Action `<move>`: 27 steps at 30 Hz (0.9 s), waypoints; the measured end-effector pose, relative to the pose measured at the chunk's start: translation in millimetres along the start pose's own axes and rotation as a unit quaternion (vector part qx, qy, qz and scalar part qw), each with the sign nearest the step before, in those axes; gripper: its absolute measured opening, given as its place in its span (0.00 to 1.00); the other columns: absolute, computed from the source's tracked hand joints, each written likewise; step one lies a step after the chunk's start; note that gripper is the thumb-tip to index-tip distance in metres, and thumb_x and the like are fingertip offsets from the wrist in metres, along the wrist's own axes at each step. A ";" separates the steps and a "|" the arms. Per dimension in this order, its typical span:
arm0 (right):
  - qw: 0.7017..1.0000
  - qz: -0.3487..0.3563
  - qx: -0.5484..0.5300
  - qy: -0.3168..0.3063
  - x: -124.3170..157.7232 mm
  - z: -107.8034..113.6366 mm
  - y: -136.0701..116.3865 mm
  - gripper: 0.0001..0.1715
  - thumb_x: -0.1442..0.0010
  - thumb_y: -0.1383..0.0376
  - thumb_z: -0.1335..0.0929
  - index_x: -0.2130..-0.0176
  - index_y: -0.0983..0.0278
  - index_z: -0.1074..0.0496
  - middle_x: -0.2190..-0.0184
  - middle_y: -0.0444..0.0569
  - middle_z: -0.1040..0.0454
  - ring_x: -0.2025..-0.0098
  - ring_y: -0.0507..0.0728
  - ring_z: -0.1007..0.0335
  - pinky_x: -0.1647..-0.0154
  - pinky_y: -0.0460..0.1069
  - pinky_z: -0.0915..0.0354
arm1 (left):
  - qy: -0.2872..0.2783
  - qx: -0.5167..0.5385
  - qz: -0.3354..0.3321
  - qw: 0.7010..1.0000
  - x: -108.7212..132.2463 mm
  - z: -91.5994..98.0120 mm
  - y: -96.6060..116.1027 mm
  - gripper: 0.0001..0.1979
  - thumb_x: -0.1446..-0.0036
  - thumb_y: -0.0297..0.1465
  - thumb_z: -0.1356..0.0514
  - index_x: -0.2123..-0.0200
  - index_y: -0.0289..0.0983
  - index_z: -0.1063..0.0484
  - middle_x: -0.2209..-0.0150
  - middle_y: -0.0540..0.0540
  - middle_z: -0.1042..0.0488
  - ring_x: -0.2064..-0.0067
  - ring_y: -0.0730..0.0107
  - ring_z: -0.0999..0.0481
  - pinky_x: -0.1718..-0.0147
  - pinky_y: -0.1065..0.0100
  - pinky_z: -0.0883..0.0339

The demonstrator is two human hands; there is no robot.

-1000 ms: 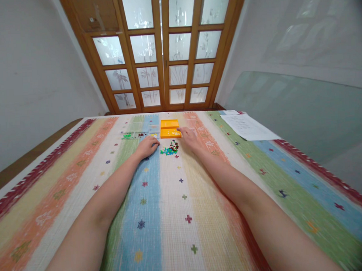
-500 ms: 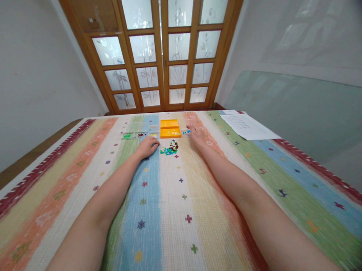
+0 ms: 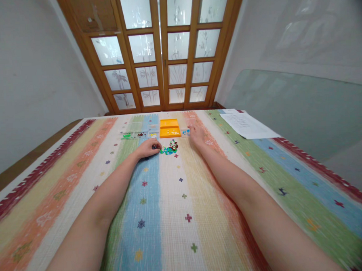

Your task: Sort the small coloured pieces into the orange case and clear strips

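Head cam view, going left to right: plain pale wall on the far left, then a striped tablecloth covering the table. On the far part of the cloth, left of the middle, there's a row of clear boxes with little bits in them: green pieces, then dark red pieces, then yellow pieces. Just nearer than those is the left hand, fingers curled in and only a narrow gap at the tips. They're right at the left edge of a loose mixed pile, mostly green and blue with dark red toward the far right. Can't tell if they're touching it or pinching a bit.

Past the pile, an orange box lies open, pale pieces in its near half. Wooden doors with frosted panes stand behind. Right beside the orange box, a clear box has blue pieces in it. The right hand is at its right end, fingers bent and close together; can't tell whether it's got anything. Further right, printed paper, then a greenish panel along the right wall.
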State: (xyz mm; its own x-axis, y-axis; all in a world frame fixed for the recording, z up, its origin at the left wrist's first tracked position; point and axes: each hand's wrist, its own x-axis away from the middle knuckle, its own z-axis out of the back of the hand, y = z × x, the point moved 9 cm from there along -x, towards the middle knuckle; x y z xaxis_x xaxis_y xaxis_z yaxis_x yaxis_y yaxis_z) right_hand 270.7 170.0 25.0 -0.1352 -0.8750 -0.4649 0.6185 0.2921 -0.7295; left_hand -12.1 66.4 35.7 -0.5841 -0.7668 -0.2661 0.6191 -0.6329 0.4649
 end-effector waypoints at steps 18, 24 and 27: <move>1.000 0.005 0.005 -0.009 -2.5 -11.0 12.6 0.31 0.29 0.53 0.43 0.57 0.65 0.17 0.54 0.59 0.17 0.52 0.64 0.26 0.45 0.57 0.32 | 0.110 0.095 0.104 0.984 5.6 13.4 -30.5 0.10 0.41 0.38 0.37 0.62 0.39 0.21 0.65 0.47 0.19 0.64 0.64 0.22 0.61 0.63 0.27; 0.999 0.031 0.014 -0.008 -1.7 -11.5 7.2 0.30 0.29 0.55 0.43 0.58 0.65 0.16 0.54 0.59 0.17 0.51 0.64 0.26 0.44 0.57 0.33 | 0.281 0.181 0.223 0.916 25.2 43.5 -77.4 0.09 0.46 0.36 0.37 0.63 0.39 0.28 0.69 0.49 0.21 0.72 0.69 0.23 0.71 0.69 0.30; 0.999 0.029 0.013 -0.009 -0.3 -11.2 5.9 0.30 0.29 0.55 0.43 0.57 0.65 0.16 0.53 0.59 0.17 0.51 0.64 0.25 0.45 0.56 0.33 | 0.368 0.176 0.252 0.878 39.6 62.1 -93.3 0.07 0.48 0.33 0.37 0.65 0.39 0.29 0.70 0.50 0.23 0.74 0.71 0.26 0.73 0.71 0.33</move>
State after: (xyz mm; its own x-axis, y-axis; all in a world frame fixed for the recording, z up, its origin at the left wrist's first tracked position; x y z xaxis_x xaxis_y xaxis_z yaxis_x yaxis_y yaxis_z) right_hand 265.8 176.3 15.3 -0.0846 -0.8643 -0.4958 0.6449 0.3318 -0.6885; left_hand -125.6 101.8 34.2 0.2938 -0.8835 -0.3648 0.4249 -0.2212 0.8778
